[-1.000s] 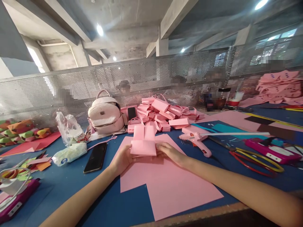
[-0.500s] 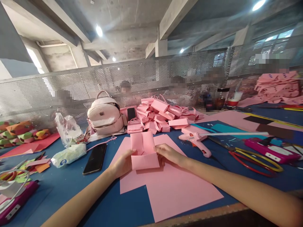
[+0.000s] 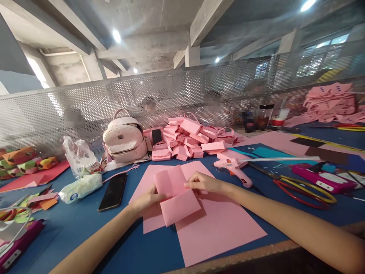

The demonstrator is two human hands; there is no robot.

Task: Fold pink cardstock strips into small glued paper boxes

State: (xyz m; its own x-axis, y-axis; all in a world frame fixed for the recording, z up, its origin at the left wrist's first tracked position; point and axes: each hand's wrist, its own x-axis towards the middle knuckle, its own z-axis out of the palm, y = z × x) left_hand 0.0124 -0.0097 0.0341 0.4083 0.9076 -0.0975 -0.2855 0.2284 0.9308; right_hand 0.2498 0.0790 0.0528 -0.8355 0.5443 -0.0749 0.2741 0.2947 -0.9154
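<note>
The person's left hand (image 3: 148, 201) grips the left edge of a folded piece of matte pink card (image 3: 175, 196), thumb on top and fingers underneath, so the piece stays lifted just above the bench. The right hand (image 3: 199, 182) pinches the upper right flap between thumb and fingertips, which looks like a way to hold the crease lines in shape. The piece tilts, its lower panel dropping toward the person, and 2 narrow upright flaps rise at its far end. It sits over a large flat sheet of pink card (image 3: 216, 228), cut with a stepped notch, which lies on the blue bench (image 3: 85, 232) and likely serves as a work surface.

A black smartphone (image 3: 113, 192) lies face up left of the sheet, beside a soft white packet (image 3: 81, 187). Behind stand a pale pink leather backpack (image 3: 125, 139) and a heap of finished pink card boxes (image 3: 194, 139), piled near the perforated metal screen (image 3: 85, 106). To the right rest a pink glue gun (image 3: 235, 169) with a long clear stick, and red and yellow handled scissors (image 3: 305, 188).
</note>
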